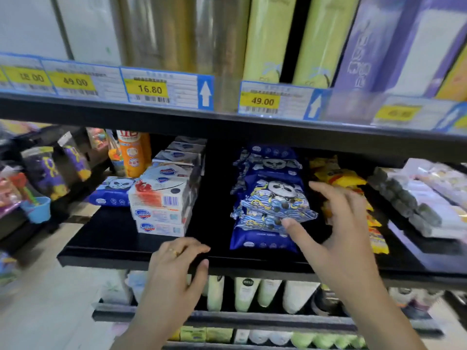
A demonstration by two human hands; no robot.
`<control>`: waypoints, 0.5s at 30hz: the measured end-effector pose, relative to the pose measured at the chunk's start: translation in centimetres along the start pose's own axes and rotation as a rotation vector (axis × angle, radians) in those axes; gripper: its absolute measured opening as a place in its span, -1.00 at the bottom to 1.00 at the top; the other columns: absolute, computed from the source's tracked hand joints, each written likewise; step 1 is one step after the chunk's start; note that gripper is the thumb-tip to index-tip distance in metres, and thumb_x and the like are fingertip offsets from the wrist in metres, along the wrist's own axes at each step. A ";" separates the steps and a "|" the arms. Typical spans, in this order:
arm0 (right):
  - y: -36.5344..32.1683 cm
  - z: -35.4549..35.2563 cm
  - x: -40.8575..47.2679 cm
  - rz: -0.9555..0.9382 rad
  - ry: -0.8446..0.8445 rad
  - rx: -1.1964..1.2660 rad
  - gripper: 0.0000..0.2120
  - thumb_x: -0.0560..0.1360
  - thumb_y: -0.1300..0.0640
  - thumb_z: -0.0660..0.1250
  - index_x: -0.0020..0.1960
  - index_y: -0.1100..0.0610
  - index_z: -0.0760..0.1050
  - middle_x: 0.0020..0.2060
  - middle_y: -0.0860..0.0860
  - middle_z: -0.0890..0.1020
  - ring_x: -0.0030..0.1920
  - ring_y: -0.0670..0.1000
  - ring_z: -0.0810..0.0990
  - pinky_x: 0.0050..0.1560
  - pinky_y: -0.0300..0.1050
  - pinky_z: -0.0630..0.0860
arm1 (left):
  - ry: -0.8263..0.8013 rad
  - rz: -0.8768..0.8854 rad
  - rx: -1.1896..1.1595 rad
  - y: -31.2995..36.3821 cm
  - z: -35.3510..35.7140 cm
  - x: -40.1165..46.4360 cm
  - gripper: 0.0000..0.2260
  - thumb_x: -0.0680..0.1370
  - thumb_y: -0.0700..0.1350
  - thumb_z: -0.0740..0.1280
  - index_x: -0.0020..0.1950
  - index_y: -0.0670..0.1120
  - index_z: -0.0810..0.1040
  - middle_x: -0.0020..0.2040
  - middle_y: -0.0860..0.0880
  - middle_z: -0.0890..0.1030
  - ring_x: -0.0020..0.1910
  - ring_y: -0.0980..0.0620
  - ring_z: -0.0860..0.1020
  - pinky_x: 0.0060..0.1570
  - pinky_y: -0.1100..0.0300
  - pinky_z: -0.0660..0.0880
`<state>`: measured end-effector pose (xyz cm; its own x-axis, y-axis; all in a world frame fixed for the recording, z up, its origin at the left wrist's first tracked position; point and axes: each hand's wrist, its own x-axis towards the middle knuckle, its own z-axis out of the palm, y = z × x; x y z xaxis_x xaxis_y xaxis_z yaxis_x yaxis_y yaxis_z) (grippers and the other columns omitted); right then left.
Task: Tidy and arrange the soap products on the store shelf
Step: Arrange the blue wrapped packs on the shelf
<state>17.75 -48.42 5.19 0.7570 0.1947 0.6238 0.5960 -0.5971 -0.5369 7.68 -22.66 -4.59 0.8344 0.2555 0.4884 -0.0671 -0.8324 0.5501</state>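
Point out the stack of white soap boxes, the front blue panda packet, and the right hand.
stack of white soap boxes (161, 208), head view, front face of the top box.
front blue panda packet (262, 239), head view, lower blue part.
right hand (336, 223), head view, back of hand.

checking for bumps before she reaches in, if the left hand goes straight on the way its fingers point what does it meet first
The left hand rests at the front edge of the shelf, fingers pointing inward and slightly right over bare black board. The way looks free at first; the stack of soap boxes sits just left of that line, though depth is unclear.
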 end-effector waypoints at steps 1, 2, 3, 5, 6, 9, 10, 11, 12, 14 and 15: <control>0.8 -0.1 0.7 0.014 -0.079 0.014 -0.33 0.42 -0.28 0.49 0.46 -0.25 0.36 0.31 -0.15 0.33 0.34 -0.12 0.39 0.28 -0.24 0.37 | 0.012 -0.015 0.017 0.1 0.4 -0.1 -0.71 0.57 0.09 0.24 0.13 0.08 0.70 0.12 0.15 0.61 0.08 0.01 0.55 0.12 -0.11 0.50; 1.6 -0.1 1.4 0.025 -0.155 0.044 -0.28 0.39 -0.29 0.50 0.49 -0.29 0.33 0.35 -0.16 0.31 0.34 -0.15 0.40 0.28 -0.27 0.38 | 0.021 -0.035 0.021 0.0 0.6 -0.1 -0.71 0.57 0.10 0.24 0.12 0.09 0.70 0.12 0.16 0.61 0.09 0.02 0.55 0.12 -0.13 0.50; 2.2 0.0 2.0 0.030 -0.222 0.080 -0.26 0.37 -0.30 0.51 0.49 -0.32 0.32 0.36 -0.18 0.30 0.32 -0.21 0.41 0.26 -0.35 0.39 | 0.028 -0.053 0.015 0.0 0.7 -0.1 -0.72 0.58 0.12 0.23 0.12 0.11 0.70 0.12 0.17 0.60 0.10 0.03 0.54 0.14 -0.13 0.50; 3.0 0.6 2.9 0.011 -0.307 0.128 -0.30 0.36 -0.27 0.53 0.45 -0.34 0.37 0.37 -0.17 0.31 0.27 -0.37 0.38 0.16 -0.58 0.31 | 0.029 -0.084 0.004 0.1 0.8 -0.2 -0.71 0.58 0.14 0.23 0.12 0.13 0.70 0.14 0.21 0.59 0.15 0.07 0.53 0.19 -0.11 0.48; 3.4 1.0 3.3 -0.004 -0.315 0.138 -0.32 0.37 -0.22 0.56 0.44 -0.31 0.41 0.37 -0.15 0.34 0.25 -0.39 0.37 0.13 -0.65 0.25 | 0.029 -0.089 0.007 0.2 0.8 -0.3 -0.71 0.58 0.15 0.22 0.14 0.14 0.69 0.15 0.23 0.58 0.17 0.08 0.51 0.21 -0.10 0.47; 4.0 1.9 3.8 -0.041 -0.229 0.133 -0.40 0.40 -0.03 0.62 0.40 -0.18 0.53 0.37 -0.13 0.40 0.28 -0.28 0.38 0.13 -0.70 0.21 | 0.036 -0.101 0.025 0.9 0.6 -0.4 -0.69 0.58 0.15 0.22 0.14 0.11 0.70 0.16 0.20 0.59 0.17 0.06 0.52 0.20 -0.10 0.48; 4.0 2.0 3.9 -0.052 -0.197 0.130 -0.43 0.40 0.01 0.62 0.38 -0.14 0.57 0.38 -0.14 0.41 0.29 -0.27 0.38 0.16 -0.69 0.20 | 0.036 -0.105 0.024 1.1 0.5 -0.3 -0.69 0.58 0.15 0.22 0.14 0.10 0.70 0.15 0.20 0.59 0.16 0.05 0.52 0.19 -0.10 0.48; 4.0 2.1 3.9 -0.063 -0.175 0.126 -0.45 0.41 0.03 0.62 0.37 -0.11 0.59 0.39 -0.15 0.43 0.29 -0.28 0.37 0.19 -0.68 0.20 | 0.038 -0.110 0.024 1.4 0.4 -0.3 -0.68 0.57 0.15 0.22 0.13 0.09 0.70 0.15 0.20 0.59 0.16 0.04 0.52 0.19 -0.10 0.48; 4.0 2.1 4.0 -0.071 -0.164 0.121 -0.47 0.42 0.04 0.61 0.36 -0.09 0.60 0.39 -0.17 0.45 0.29 -0.29 0.38 0.23 -0.65 0.20 | 0.040 -0.113 0.027 1.5 0.4 -0.2 -0.68 0.56 0.16 0.22 0.12 0.09 0.70 0.14 0.21 0.59 0.16 0.04 0.53 0.19 -0.09 0.48; 3.6 2.0 3.8 -0.077 -0.150 0.121 -0.49 0.45 0.05 0.59 0.38 -0.03 0.61 0.40 -0.14 0.51 0.33 -0.22 0.46 0.33 -0.51 0.28 | 0.030 -0.115 0.030 1.5 0.3 -0.1 -0.71 0.57 0.14 0.25 0.11 0.09 0.70 0.14 0.24 0.58 0.16 0.06 0.52 0.21 -0.05 0.46; 3.4 1.9 3.6 -0.079 -0.134 0.130 -0.50 0.46 0.06 0.58 0.37 -0.01 0.61 0.39 -0.11 0.54 0.34 -0.18 0.49 0.35 -0.47 0.31 | 0.023 -0.121 0.039 1.4 0.2 0.0 -0.77 0.58 0.10 0.30 0.11 0.10 0.70 0.14 0.25 0.58 0.17 0.07 0.52 0.22 0.00 0.45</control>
<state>22.99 -48.29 4.50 0.7300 0.3442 0.5905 0.6782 -0.4721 -0.5632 7.73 -23.95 -3.97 0.8223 0.3658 0.4359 0.0546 -0.8131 0.5795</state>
